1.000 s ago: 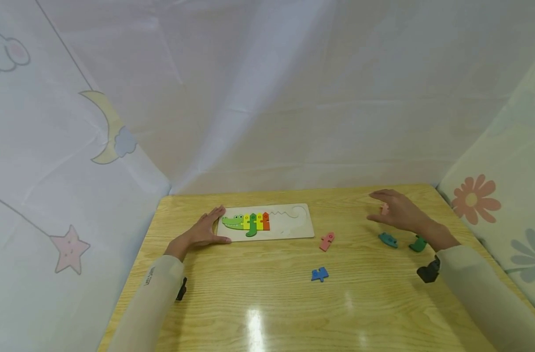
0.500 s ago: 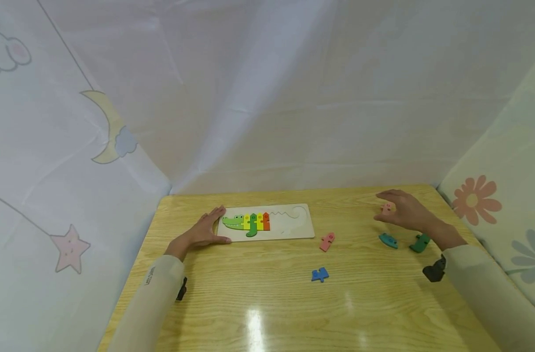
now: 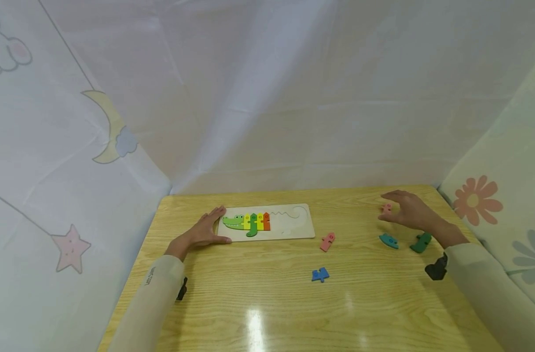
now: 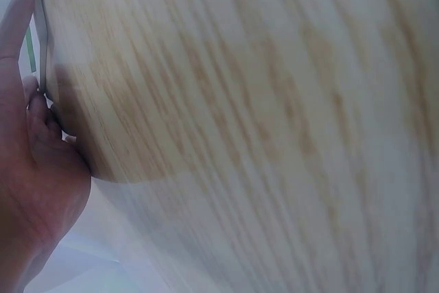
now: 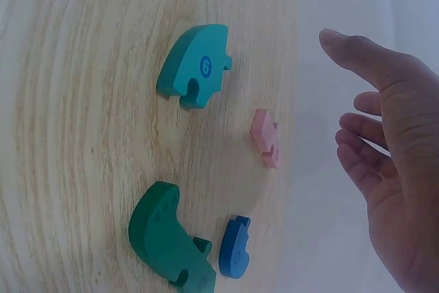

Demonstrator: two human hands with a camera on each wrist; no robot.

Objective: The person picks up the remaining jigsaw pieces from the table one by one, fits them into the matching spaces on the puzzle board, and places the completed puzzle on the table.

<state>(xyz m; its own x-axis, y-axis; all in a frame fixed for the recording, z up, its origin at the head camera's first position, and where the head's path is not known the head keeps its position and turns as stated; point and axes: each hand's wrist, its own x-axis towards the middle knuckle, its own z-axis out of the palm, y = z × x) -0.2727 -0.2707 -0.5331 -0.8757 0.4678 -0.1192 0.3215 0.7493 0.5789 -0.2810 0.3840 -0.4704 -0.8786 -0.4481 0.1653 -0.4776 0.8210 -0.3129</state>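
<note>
A wooden puzzle board lies toward the back of the table, a crocodile's head and several coloured body pieces set in its left part. My left hand rests against its left end, fingers at the upper corner and thumb along the lower edge. Above the table at the right, my right hand hovers with thumb and fingers apart, holding nothing. A pink piece lies on the table near it. Around that are a teal piece numbered 6, a dark green curved piece and a blue piece.
Another pink piece lies just off the board's lower right corner. Nearer the front is a blue jigsaw piece. White printed cloth hangs behind and beside the wooden table.
My right hand has drifted slightly to the right, still with nothing in it. The left hand, the board and the loose pieces keep their places.
</note>
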